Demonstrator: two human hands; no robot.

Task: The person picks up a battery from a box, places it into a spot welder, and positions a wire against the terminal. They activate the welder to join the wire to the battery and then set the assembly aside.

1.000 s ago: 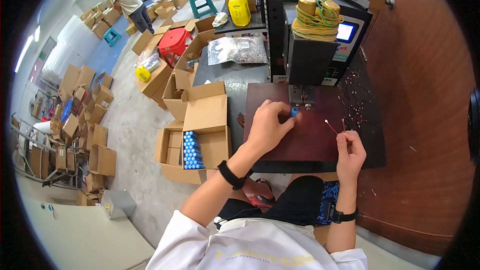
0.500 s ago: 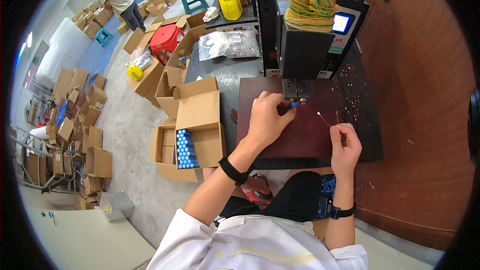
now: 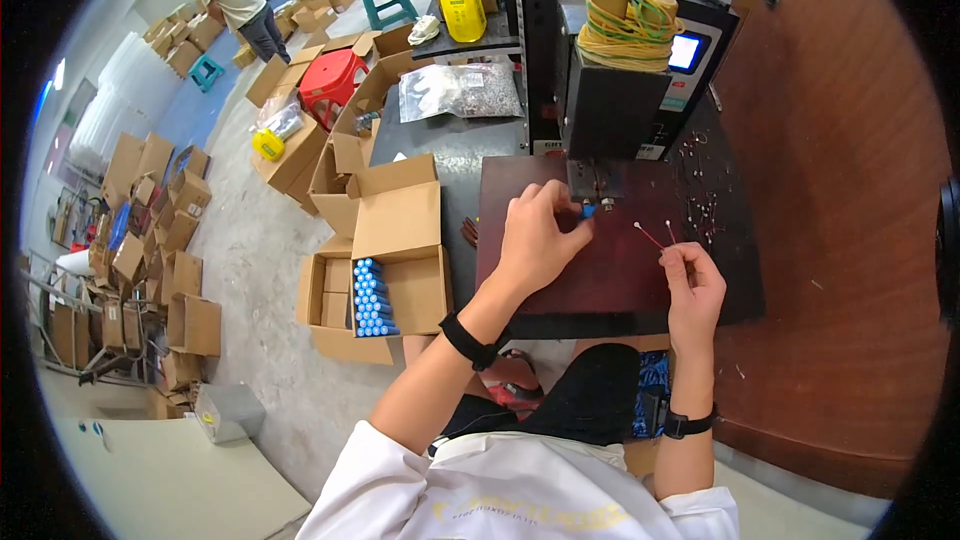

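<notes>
My left hand [image 3: 537, 238] is closed on a blue cylindrical battery cell [image 3: 588, 210], pinched between thumb and fingers. Most of the cell is hidden by the fingers; its visible end sits right by the metal tips [image 3: 606, 204] under the head of a black benchtop machine [image 3: 618, 110]. Over the right part of a dark red work mat [image 3: 570, 285], my right hand [image 3: 694, 280] pinches a pair of thin leads [image 3: 652, 237], at least one of them red. Their small pale ends point up and away from the fingertips, apart from the cell.
An open carton [image 3: 415, 290] to the left holds several blue cells [image 3: 370, 302]. Loose leads [image 3: 703, 210] lie right of the mat. Farther back are a clear bag [image 3: 460, 90] of small parts and a yellow bottle [image 3: 462, 8]. A wooden door [image 3: 850, 240] borders the right side.
My right hand has turned slightly, and the two lead ends now spread more visibly in a V. My left hand keeps its grip on the cell by the tips, almost unmoved.
</notes>
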